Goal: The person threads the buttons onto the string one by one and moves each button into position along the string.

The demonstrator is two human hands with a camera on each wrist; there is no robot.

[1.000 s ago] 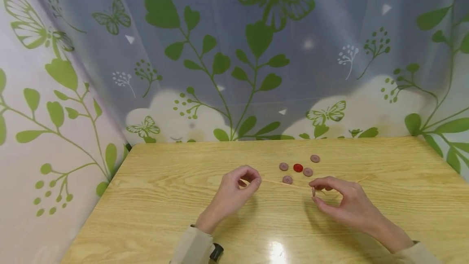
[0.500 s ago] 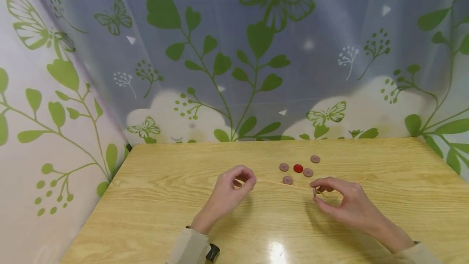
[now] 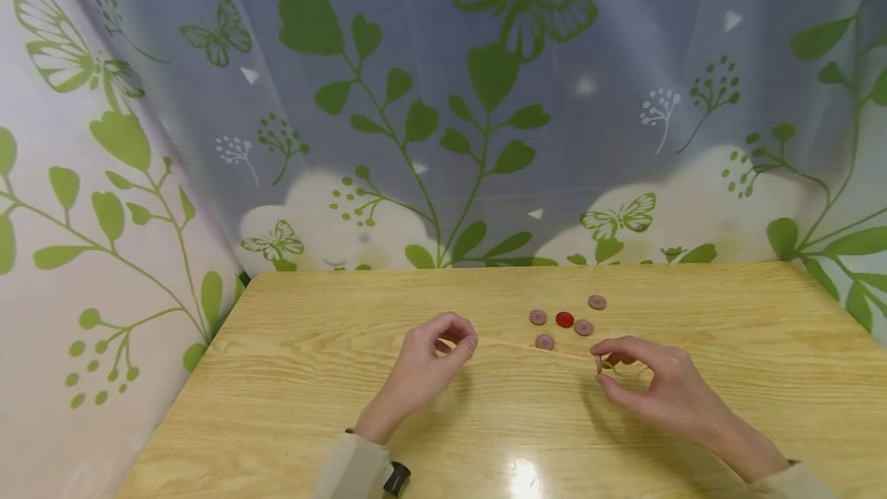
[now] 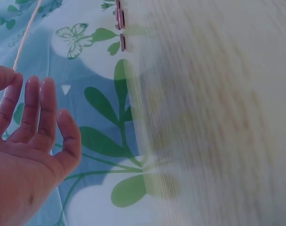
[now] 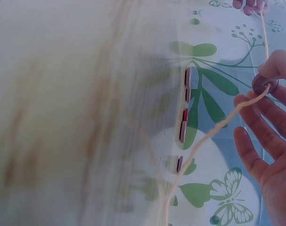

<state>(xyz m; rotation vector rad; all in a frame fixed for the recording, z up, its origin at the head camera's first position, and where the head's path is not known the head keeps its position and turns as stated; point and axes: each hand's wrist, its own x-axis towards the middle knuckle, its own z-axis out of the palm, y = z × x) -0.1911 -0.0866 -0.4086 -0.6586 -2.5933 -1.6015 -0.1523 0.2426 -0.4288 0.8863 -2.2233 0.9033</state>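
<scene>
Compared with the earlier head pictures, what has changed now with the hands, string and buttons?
The left hand moved left, away from the right hand, so more string shows between them. Nothing was newly grasped or released: the right hand keeps its button; the loose buttons stayed put.

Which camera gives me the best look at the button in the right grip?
The right wrist view: the button is large there, its face showing, with the cord meeting it. The head view shows it small and nearly edge-on. The left wrist view doesn't show it, just some loose buttons.
</scene>
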